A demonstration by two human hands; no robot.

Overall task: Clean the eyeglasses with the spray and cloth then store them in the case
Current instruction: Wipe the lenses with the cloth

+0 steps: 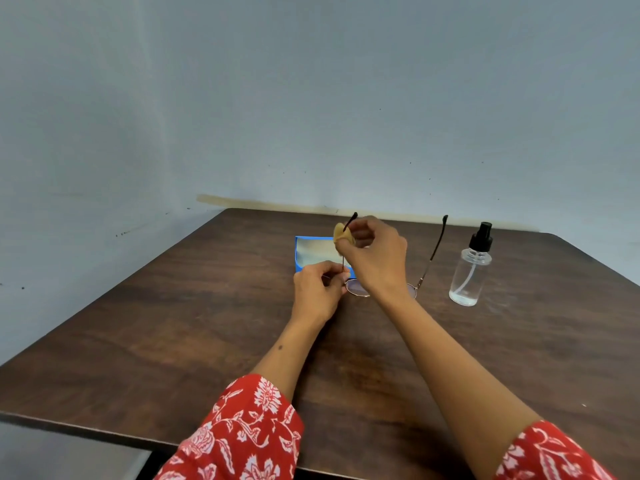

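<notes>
Person at a dark wood tabletop (173, 341), red floral sleeves (249, 431) pushed up. Left hand (317, 289) pinches the eyeglasses (356, 287) near the hinge of one temple arm, w/ that arm standing up. Right hand (375, 252) is raised above it, a small yellow cloth (343, 237) pinched round the upper part of that temple, black tip poking out on top. Other temple sticks up & away toward the spray bottle (471, 268), which stands upright just right of the glasses: clear, black pump, a little liquid at the bottom. Blue case (301, 254) lies open behind the hands, pale lining showing. Grey-blue wall (311, 98) behind.
</notes>
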